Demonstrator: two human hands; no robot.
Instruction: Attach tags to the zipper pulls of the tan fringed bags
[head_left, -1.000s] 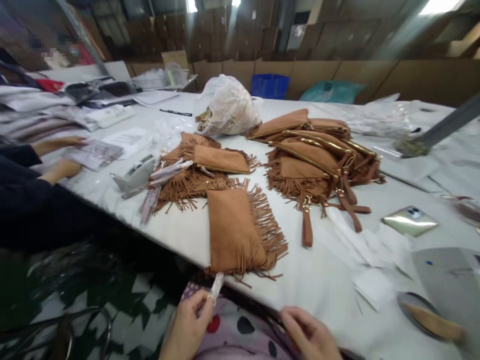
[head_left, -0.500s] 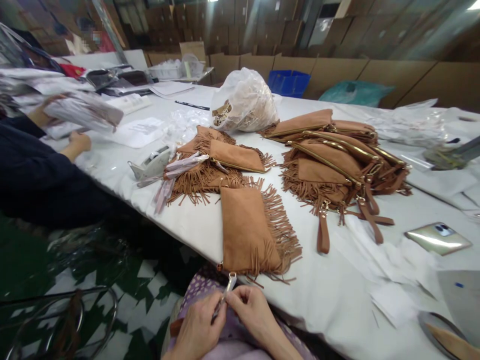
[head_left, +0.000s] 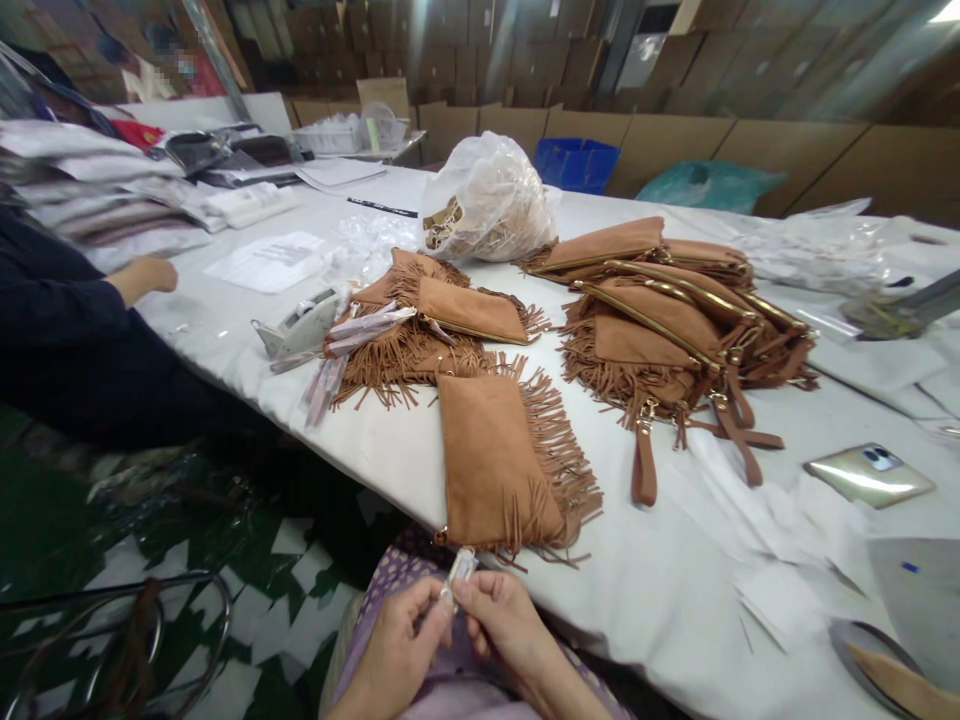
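Observation:
A tan suede pouch point(head_left: 491, 455) with long fringe lies at the table's front edge, its fringe toward the right. From the metal fitting at its near corner a wrist strap point(head_left: 465, 566) in clear-whitish wrap hangs over the edge above my lap. My left hand point(head_left: 405, 635) pinches this wrapped strap from the left. Pressing on it from the right are the thumb and fingers of my right hand point(head_left: 506, 620). The strap's lower part is hidden by my hands. Behind the pouch lie more fringed pouches point(head_left: 472, 310), with wrapped straps point(head_left: 367, 330) at their left.
To the right is a pile of fringed pouches point(head_left: 652, 320) with gold zips. A phone point(head_left: 870, 475), white paper point(head_left: 780, 600) and a tape roll point(head_left: 874, 650) lie nearer. A tape dispenser point(head_left: 300, 325) stands left, near a co-worker's hand point(head_left: 146, 278). Behind sits a stuffed plastic bag point(head_left: 491, 200).
My fingers have shifted on the wrapped strap, and the brown end beside my left hand is out of sight. The co-worker's wrapped package has left their hands; a stack stands there.

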